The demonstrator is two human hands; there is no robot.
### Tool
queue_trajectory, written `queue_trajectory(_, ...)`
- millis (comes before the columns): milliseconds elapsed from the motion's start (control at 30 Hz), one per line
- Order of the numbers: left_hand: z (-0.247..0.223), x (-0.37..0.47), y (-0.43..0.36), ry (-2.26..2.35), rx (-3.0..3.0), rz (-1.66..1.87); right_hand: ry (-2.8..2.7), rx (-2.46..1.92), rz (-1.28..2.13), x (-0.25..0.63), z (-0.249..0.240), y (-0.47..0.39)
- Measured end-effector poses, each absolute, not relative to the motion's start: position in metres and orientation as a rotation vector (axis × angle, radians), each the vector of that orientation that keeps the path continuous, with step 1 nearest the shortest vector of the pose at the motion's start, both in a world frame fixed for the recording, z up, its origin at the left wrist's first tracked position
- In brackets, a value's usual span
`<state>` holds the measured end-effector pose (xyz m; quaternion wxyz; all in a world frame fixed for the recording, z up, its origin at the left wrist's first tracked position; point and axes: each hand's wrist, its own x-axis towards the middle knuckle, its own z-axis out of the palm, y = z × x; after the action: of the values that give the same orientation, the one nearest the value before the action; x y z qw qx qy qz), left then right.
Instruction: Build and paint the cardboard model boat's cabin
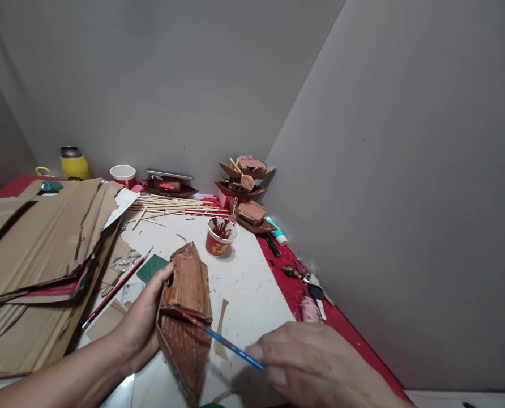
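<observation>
A model boat (188, 289) made of cardboard, with a raised cabin and brown paint on it, is gripped along its left side by my left hand (144, 323). The thumb lies at the cabin's edge, and the other fingers are hidden beneath the hull. My right hand (312, 362) pinches the blue handle of a paintbrush (235, 348). Its tip touches the boat where the cabin's near edge meets the deck. Beyond the boat stands a red and white paper cup (221, 241), smeared inside with brown paint.
Stacked cardboard sheets (31, 243) cover the left side. Thin wooden sticks (176, 207) lie behind the cup. Other brown model boats (252, 212) stand against the wall. A yellow bottle (75, 165) is at back left, and a pink-wrapped item (310, 309) lies at right.
</observation>
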<state>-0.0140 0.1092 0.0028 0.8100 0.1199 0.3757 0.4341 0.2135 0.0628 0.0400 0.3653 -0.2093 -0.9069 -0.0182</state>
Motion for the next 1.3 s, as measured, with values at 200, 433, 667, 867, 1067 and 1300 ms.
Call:
queue_trajectory(200, 0.0, -0.013, 0.11, 0.763, 0.25, 0.9, -2.293, -0.375, 0.027, 0.207, 0.034, 0.069)
queue_trajectory(433, 0.003, -0.016, 0.109, 0.8, 0.258, 0.901, -2.337, -0.499, 0.088, 0.215, 0.042, 0.065)
queue_trajectory(667, 0.006, -0.013, 0.109, 0.776, 0.293, 0.91, -2.33, -0.459, 0.079, 0.212, 0.036, 0.067)
queue_trajectory(867, 0.003, -0.013, 0.108, 0.782, 0.293, 0.917, -2.263, -0.377, 0.03, 0.205, 0.027, 0.07)
queue_trajectory(1067, 0.006, -0.013, 0.11, 0.808, 0.281, 0.929, -2.33, -0.523, 0.051, 0.208, 0.043, 0.063)
queue_trajectory(1300, 0.006, -0.013, 0.108, 0.781, 0.283, 0.94, -2.439, -0.495, 0.136, 0.214, 0.042, 0.062)
